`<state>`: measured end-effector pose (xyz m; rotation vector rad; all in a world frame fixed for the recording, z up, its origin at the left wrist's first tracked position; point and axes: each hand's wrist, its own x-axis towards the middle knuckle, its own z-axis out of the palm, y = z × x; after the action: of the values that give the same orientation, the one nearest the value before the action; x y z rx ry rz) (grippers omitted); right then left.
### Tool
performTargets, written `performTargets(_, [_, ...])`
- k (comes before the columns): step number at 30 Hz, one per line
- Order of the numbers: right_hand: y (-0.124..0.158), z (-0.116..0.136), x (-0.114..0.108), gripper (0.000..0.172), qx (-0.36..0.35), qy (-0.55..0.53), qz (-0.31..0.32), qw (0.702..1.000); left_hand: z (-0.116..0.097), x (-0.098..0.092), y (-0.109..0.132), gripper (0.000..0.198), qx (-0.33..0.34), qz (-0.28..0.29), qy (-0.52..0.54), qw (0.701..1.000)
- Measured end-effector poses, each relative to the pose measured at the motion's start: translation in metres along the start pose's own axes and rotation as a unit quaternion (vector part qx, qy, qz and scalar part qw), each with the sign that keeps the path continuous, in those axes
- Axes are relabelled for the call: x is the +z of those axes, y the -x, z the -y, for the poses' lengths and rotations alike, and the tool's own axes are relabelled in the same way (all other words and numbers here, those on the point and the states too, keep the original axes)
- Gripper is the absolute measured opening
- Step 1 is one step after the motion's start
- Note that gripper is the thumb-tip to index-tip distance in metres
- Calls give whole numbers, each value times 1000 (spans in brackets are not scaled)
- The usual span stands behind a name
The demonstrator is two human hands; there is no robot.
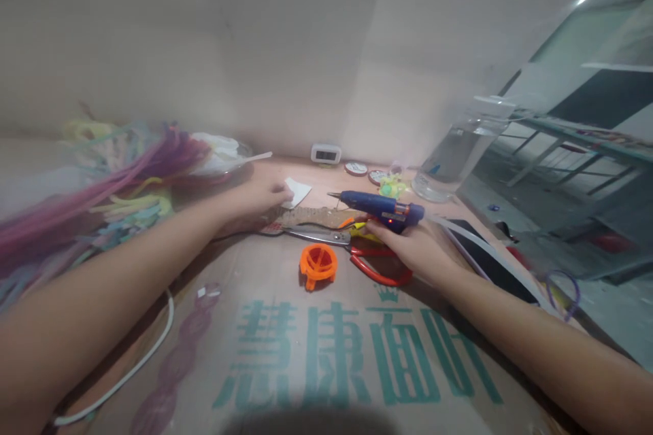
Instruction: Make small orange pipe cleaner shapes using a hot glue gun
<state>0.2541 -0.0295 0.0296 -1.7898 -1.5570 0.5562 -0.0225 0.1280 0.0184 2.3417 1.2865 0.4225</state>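
My left hand (260, 202) is closed at the far side of the cardboard, its fingertips pinching the edge of a small white piece of paper (298, 192). My right hand (411, 243) grips a blue hot glue gun (375, 202), whose nozzle points left toward the paper and whose small red light is lit. Beneath the gun lie scissors with red handles (380, 275), their blades toward the left hand. In front of them sits a round orange plastic piece (318, 265) with spokes inside.
Bundles of coloured pipe cleaners (127, 170) lie at left, blurred. A small digital clock (326, 153), round tins (356, 168) and a clear water jug (449, 156) stand at the back. A white cable (147, 357) curves along the left. Printed cardboard (265, 414) covers the table.
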Motion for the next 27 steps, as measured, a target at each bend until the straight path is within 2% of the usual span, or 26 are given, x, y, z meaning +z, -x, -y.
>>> performTargets(3, [-13,7,-3,31,5,-109,31,994,1,2,-2,43,13,31,-34,999])
performTargets(5, [-29,13,1,28,-7,-176,69,982,0,4,-2,41,21,32,-46,998])
performTargets(10, [-80,24,23,24,-38,-245,76,966,-10,18,0,41,55,21,-48,997])
performTargets(12, [-98,26,31,28,-53,-195,87,976,-14,24,1,41,77,23,-42,996])
performTargets(14, [-109,28,37,33,-71,-81,96,990,-17,29,2,40,96,22,-33,995])
performTargets(16, [-115,32,43,41,-87,13,99,991,-18,33,3,41,106,25,-26,994])
performTargets(19, [-119,40,54,47,-95,60,113,987,-20,34,5,42,114,31,-14,993])
performTargets(23, [-117,55,65,47,-98,86,134,982,-31,18,9,44,109,49,-12,993])
performTargets(25, [-114,61,66,41,-108,91,131,981,-39,-2,15,44,98,56,-7,994])
performTargets(27, [-111,64,64,35,-115,92,122,982,-46,-29,25,42,91,53,-3,994])
